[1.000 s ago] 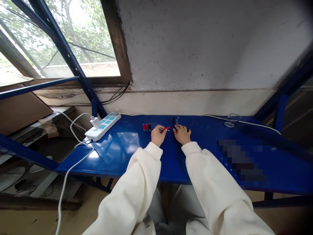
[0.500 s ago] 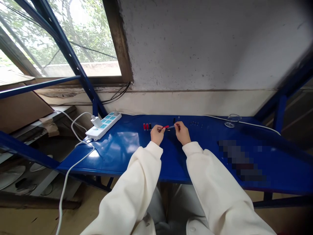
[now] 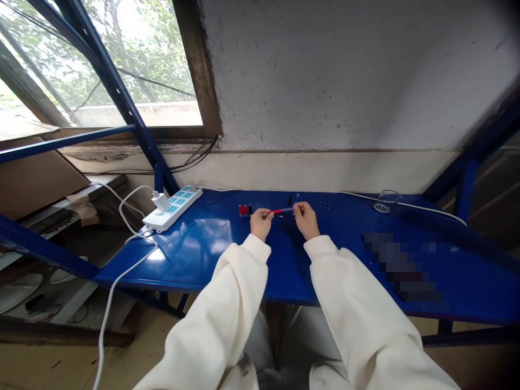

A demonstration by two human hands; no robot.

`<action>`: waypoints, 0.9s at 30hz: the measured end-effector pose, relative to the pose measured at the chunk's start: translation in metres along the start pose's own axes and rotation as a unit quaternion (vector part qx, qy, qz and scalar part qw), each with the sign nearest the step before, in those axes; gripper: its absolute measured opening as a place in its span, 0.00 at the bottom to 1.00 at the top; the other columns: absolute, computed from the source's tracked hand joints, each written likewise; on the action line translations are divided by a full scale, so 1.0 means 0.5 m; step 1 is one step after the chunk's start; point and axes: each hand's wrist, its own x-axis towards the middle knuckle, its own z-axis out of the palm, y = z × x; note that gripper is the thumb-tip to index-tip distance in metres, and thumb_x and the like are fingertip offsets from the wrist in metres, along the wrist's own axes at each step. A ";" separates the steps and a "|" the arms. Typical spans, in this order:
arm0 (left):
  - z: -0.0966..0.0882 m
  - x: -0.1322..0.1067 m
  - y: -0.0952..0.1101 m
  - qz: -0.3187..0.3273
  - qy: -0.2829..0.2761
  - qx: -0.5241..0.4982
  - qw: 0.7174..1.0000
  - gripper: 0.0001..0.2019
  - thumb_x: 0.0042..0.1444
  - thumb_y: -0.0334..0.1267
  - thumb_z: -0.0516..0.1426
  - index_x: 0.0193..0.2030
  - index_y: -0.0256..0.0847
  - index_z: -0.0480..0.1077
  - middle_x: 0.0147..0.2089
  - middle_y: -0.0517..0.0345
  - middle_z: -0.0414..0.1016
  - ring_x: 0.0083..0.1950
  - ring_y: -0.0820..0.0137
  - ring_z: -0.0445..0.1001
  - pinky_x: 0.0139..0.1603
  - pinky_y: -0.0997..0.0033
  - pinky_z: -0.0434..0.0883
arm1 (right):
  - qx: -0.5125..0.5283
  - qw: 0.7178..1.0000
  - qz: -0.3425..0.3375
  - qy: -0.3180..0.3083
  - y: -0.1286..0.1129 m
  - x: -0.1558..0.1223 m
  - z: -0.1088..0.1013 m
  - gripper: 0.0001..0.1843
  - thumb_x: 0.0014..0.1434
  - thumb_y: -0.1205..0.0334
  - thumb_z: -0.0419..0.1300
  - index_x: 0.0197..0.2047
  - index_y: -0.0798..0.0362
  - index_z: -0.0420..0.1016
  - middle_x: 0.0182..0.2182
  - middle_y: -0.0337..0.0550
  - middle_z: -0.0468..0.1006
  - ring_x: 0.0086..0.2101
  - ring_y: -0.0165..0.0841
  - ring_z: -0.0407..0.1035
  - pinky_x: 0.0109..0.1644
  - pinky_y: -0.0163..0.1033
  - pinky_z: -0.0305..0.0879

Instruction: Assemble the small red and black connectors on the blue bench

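- Slim pen (image 3: 284, 210), red at its left end and clear toward the right: held level between both hands, just above the far middle of the table.
- Blue table (image 3: 195, 254): glossy metal, running wide from left to right under a rough grey wall and a window.
- White power strip (image 3: 173, 208): far left corner of the table, a plug seated in it, white cable looping off the front edge.
- Left hand (image 3: 260, 223): cream sleeve down to the wrist, fingers pressed together and pinching the red end of the pen.
- Right hand (image 3: 307, 221): same cream sleeve, fingers pinching the clear end, thumb and forefinger doing the work.
- Glass dish (image 3: 385, 201): far right by the wall, well apart from the hands, a thin white cable passing just beside it.
- Red and black caps (image 3: 244, 210): standing in a short row just left of the left hand.
- Row of tiny dark bits (image 3: 325, 205): just right of the right hand, too small to make out.
- Handling, as a judgement: likely very light and stiff, smooth plastic, so a bit slippery and easy to roll out of a loose pinch; thin enough to bend or snap if forced at the middle. Best taken close to each end with fingertips, kept straight in line.
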 end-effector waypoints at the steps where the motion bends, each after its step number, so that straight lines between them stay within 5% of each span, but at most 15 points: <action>1: -0.001 -0.001 0.001 0.001 -0.003 -0.008 1.000 0.05 0.48 0.32 0.56 0.33 0.34 0.69 0.30 0.53 0.74 0.32 0.73 0.72 0.36 0.71 0.69 | 0.020 1.000 0.003 -0.003 0.002 0.001 0.001 0.12 0.55 0.53 0.48 0.33 0.54 0.63 0.23 0.38 0.67 0.24 0.28 0.62 0.32 0.34 0.60; 8: 0.008 -0.011 0.012 0.036 -0.089 -0.078 0.992 0.11 0.48 0.34 0.57 0.39 0.34 0.73 0.35 0.49 0.76 0.32 0.72 0.73 0.41 0.67 0.71 | 0.169 0.984 0.052 0.000 0.001 0.000 0.017 0.14 0.49 0.50 0.55 0.30 0.54 0.65 0.20 0.35 0.65 0.20 0.25 0.59 0.26 0.33 0.57; 14: 0.009 -0.012 0.016 0.088 -0.051 -0.048 0.994 0.12 0.47 0.39 0.59 0.37 0.35 0.73 0.34 0.50 0.76 0.31 0.72 0.73 0.37 0.69 0.71 | 0.265 0.950 0.154 -0.061 -0.006 -0.006 0.025 0.15 0.44 0.50 0.59 0.28 0.54 0.65 0.18 0.34 0.66 0.17 0.24 0.58 0.23 0.33 0.56; 17: 0.009 -0.017 0.023 0.121 -0.048 0.002 0.991 0.10 0.48 0.39 0.58 0.35 0.36 0.73 0.33 0.52 0.76 0.31 0.73 0.72 0.35 0.71 0.70 | 0.209 0.964 0.147 -0.074 -0.006 -0.008 0.024 0.14 0.47 0.51 0.55 0.28 0.54 0.65 0.18 0.35 0.67 0.17 0.25 0.58 0.23 0.34 0.56; 22: 0.014 -0.030 0.040 0.191 -0.062 0.103 0.974 0.09 0.51 0.40 0.55 0.34 0.37 0.72 0.34 0.54 0.75 0.30 0.75 0.70 0.35 0.74 0.69 | -0.013 0.998 0.016 -0.053 -0.007 -0.013 0.016 0.14 0.56 0.55 0.45 0.37 0.53 0.67 0.20 0.38 0.69 0.23 0.31 0.64 0.32 0.37 0.60; 27: 0.001 -0.011 0.098 0.268 -0.097 0.278 0.917 0.08 0.52 0.37 0.53 0.35 0.38 0.72 0.33 0.56 0.74 0.34 0.71 0.70 0.38 0.70 0.66 | -0.057 0.995 -0.044 -0.064 -0.014 -0.018 0.010 0.21 0.60 0.53 0.39 0.47 0.55 0.63 0.23 0.41 0.72 0.26 0.32 0.66 0.34 0.37 0.60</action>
